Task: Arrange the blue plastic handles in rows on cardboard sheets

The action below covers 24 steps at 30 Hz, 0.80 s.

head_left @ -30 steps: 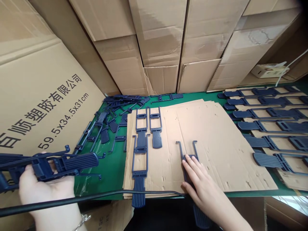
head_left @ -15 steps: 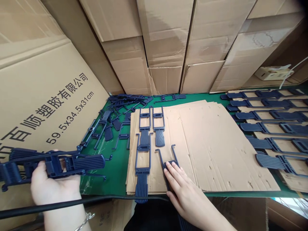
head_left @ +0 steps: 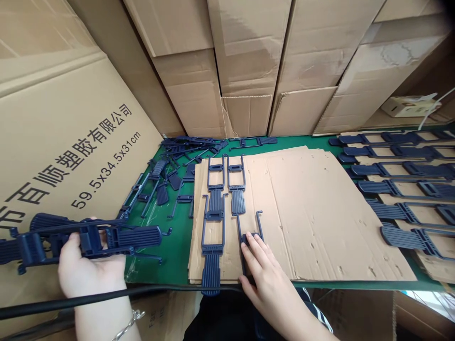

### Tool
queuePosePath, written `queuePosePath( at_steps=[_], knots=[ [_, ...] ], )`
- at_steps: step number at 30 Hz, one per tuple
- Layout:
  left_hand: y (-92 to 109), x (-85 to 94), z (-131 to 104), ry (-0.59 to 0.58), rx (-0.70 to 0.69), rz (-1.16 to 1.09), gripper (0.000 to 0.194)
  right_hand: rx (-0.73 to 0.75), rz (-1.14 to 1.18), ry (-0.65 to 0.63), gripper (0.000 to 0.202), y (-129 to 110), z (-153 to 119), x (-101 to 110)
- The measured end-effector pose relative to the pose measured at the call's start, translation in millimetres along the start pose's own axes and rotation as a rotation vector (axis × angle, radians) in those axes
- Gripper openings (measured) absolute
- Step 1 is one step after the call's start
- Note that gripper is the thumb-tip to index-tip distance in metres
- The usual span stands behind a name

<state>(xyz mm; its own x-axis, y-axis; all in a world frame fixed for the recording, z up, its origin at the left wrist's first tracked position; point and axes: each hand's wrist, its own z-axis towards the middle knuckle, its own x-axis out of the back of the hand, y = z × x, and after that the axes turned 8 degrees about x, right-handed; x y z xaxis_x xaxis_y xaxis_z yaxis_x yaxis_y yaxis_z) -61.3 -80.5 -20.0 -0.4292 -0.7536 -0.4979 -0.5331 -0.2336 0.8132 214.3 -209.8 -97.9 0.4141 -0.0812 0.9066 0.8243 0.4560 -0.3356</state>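
On the left, my left hand (head_left: 92,279) is closed around a bunch of dark blue plastic frames with ribbed paddle ends (head_left: 140,237), held above the table edge. My right hand (head_left: 275,289) rests on another dark blue plastic frame (head_left: 245,238) at the near side of the cardboard sheets (head_left: 320,227). Its fingers lie over the crossbar, with two hooked prongs pointing away; the hand hides the frame's lower part. Left of it, two frames lie end to end in a column, the nearer one's ribbed paddle (head_left: 211,274) overhanging the cardboard edge. A third frame (head_left: 238,201) sits just beyond my right hand.
Loose frames (head_left: 162,194) are heaped on the green table (head_left: 142,272) at left. Rows of frames (head_left: 405,237) lie on cardboard at right. Cardboard boxes (head_left: 245,116) wall the back, and a printed carton (head_left: 106,151) leans at left. A black cable (head_left: 92,298) crosses in front.
My right hand has turned the frame beneath it straighter, nearly in line with the frame beyond it. My left hand, still holding its bunch, sits slightly further right in the view.
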Motion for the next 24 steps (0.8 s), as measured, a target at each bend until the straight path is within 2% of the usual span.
queuePosePath(
  at_steps=[6, 15, 20, 24],
  knots=[
    [-4.6, 4.6, 1.5, -0.028, 0.004, 0.016, 0.016, -0.069, -0.004, 0.078, 0.047, -8.6, -0.1, -4.6],
    [-11.3, 2.6, 2.3, -0.021, 0.020, 0.011, 0.014, -0.093, 0.013, 0.144, 0.041, -3.5, 6.1, 9.0],
    [-11.6, -4.2, -2.7, 0.028, 0.056, 0.005, 0.015, -0.092, 0.024, 0.187, 0.041, 2.6, 18.9, 16.0],
    [-13.5, -5.1, -3.0, 0.005, 0.039, 0.024, 0.014, -0.062, 0.021, 0.194, 0.043, 2.1, 34.5, 15.9]
  ],
)
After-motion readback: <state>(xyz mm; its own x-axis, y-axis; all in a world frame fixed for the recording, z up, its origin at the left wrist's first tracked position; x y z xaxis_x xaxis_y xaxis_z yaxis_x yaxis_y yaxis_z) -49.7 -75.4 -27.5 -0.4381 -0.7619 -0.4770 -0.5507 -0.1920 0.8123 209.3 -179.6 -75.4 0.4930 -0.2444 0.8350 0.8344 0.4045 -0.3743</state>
